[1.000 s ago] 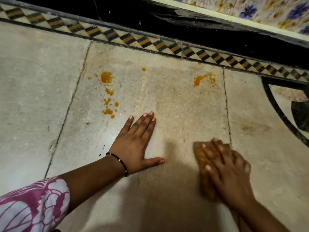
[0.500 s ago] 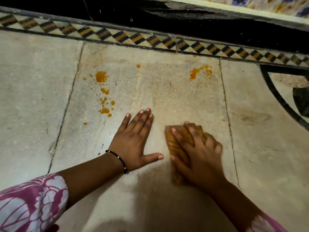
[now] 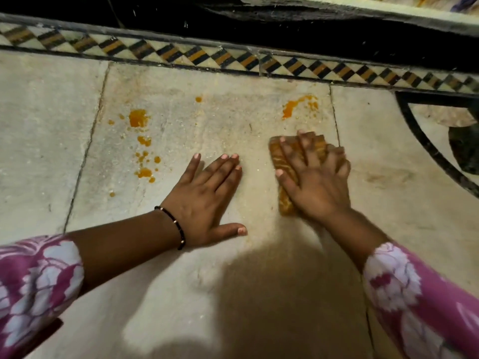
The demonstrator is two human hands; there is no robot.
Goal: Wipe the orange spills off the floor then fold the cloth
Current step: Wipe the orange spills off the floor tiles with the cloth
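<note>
An orange-brown striped cloth lies folded on the pale stone floor. My right hand presses flat on top of it, fingers spread, hiding most of it. Just beyond the cloth sits an orange smear. A cluster of orange spills and smaller drops lies further left, with one small dot between the two patches. My left hand rests flat and empty on the floor, just right of the drops, with a beaded bracelet on the wrist.
A patterned black, orange and white tile border runs along the far edge, with a dark wall base behind it. A black curved inlay marks the floor at the right. Grout joints divide the slabs.
My right hand has slid the cloth from the right toward the left hand, then forward toward the orange smear. The left hand has stayed flat in place.
</note>
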